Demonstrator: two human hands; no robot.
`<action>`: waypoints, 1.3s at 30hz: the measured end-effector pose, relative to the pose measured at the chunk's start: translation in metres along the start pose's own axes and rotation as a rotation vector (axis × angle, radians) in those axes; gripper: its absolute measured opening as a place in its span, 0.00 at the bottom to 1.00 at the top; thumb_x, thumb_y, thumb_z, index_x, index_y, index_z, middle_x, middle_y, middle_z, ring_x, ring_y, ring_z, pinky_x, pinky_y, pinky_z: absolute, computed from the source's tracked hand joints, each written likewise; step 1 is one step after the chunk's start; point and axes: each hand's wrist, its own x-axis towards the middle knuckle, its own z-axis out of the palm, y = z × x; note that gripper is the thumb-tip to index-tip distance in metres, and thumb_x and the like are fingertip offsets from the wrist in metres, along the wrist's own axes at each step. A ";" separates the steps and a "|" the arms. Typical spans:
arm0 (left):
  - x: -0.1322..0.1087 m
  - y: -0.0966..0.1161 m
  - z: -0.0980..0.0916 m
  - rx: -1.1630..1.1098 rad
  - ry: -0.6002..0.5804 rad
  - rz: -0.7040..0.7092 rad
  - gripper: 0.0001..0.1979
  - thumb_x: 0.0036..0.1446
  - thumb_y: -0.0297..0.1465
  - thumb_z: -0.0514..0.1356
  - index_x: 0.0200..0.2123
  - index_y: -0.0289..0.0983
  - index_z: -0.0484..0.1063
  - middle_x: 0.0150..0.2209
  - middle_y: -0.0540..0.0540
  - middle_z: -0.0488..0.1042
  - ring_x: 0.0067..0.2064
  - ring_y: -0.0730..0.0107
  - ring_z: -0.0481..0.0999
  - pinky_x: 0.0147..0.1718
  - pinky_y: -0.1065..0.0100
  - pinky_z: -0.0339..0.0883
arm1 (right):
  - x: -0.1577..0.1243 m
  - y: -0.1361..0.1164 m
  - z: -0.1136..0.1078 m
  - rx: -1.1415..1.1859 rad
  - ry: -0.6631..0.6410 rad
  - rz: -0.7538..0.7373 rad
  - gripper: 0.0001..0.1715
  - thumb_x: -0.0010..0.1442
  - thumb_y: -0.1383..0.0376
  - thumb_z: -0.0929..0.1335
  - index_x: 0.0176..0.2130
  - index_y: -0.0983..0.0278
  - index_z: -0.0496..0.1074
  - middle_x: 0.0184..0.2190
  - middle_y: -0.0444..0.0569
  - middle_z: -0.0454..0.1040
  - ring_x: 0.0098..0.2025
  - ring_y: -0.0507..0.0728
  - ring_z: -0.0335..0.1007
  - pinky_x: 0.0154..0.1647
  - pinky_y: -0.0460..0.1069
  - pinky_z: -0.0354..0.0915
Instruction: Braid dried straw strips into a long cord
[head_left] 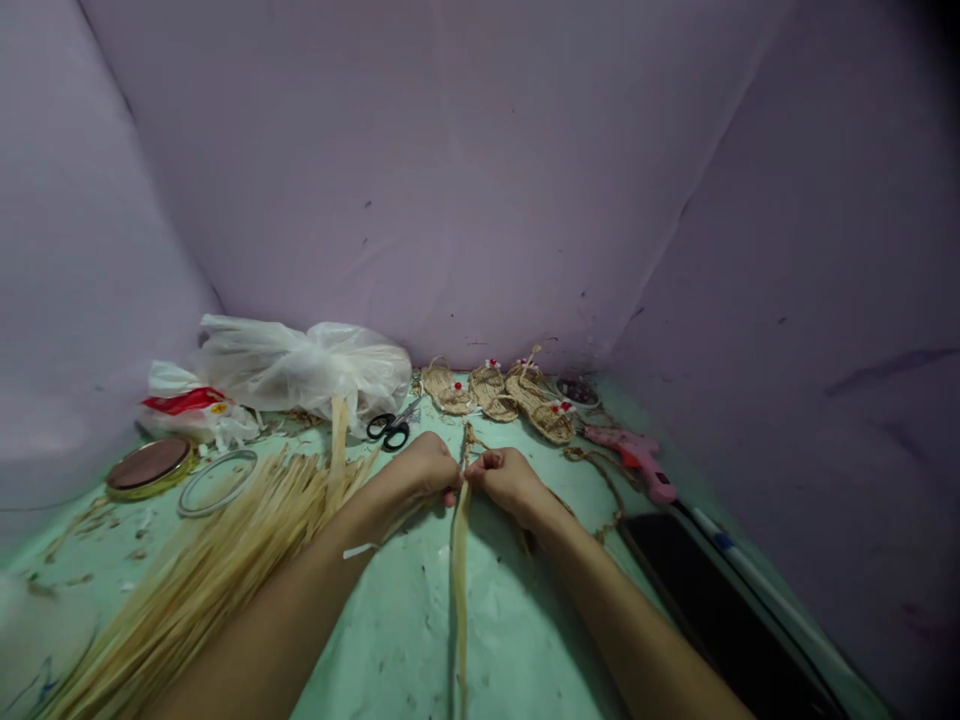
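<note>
A pale flat fibre strip (460,590) runs from between my hands down toward the near edge. My left hand (429,466) and my right hand (508,480) meet at its upper part, fingertips pinched on it from both sides. Above them a short twisted brown cord end (469,438) continues from the strip. A longer twisted cord (611,490) curls on the table to the right of my right hand. Under and beside my left forearm lies a thick bundle of straw-coloured fibre (247,540).
Behind my hands are scissors (390,428), woven pieces with red beads (491,390) and a plastic bag (300,365). A pink glue gun (634,455) and a dark flat slab (712,600) lie right. A round tin (150,468) and a ring (217,484) sit left.
</note>
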 end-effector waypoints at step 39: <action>-0.009 0.011 0.011 -0.021 -0.026 -0.109 0.08 0.38 0.26 0.55 0.12 0.34 0.59 0.08 0.55 0.55 0.11 0.81 0.52 0.12 0.75 0.42 | -0.011 -0.010 -0.019 -0.056 -0.170 -0.135 0.03 0.40 0.72 0.65 0.23 0.69 0.68 0.17 0.43 0.68 0.19 0.47 0.57 0.20 0.42 0.52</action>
